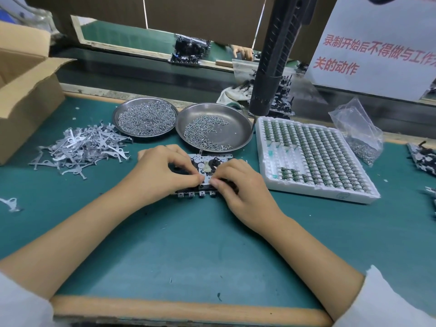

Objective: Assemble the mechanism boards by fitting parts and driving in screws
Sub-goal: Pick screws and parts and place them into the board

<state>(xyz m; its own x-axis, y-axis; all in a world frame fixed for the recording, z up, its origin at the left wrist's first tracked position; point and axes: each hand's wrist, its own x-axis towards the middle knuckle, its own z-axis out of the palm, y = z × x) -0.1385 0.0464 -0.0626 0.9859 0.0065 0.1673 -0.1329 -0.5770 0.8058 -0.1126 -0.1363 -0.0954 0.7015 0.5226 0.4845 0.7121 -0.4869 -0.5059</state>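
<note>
A mechanism board [207, 165], a metal plate with black wheels and a pale gear, lies flat on the green mat at the centre. My left hand [162, 172] rests on its left half with curled fingers, thumb and forefinger pinching at the board's middle. My right hand [238, 182] covers its right half and pinches the same spot from the other side. Whatever small part sits between the fingertips is hidden. Two steel dishes of screws, the left dish [145, 119] and the right dish [213, 127], stand just behind. A black powered screwdriver [273, 67] hangs above the right dish.
A heap of flat grey metal levers [80, 146] lies to the left, beside an open cardboard box [26, 90]. A white foam tray [311, 156] of small green parts sits to the right, with a plastic bag of screws [361, 138] and more boards [422, 159] beyond it.
</note>
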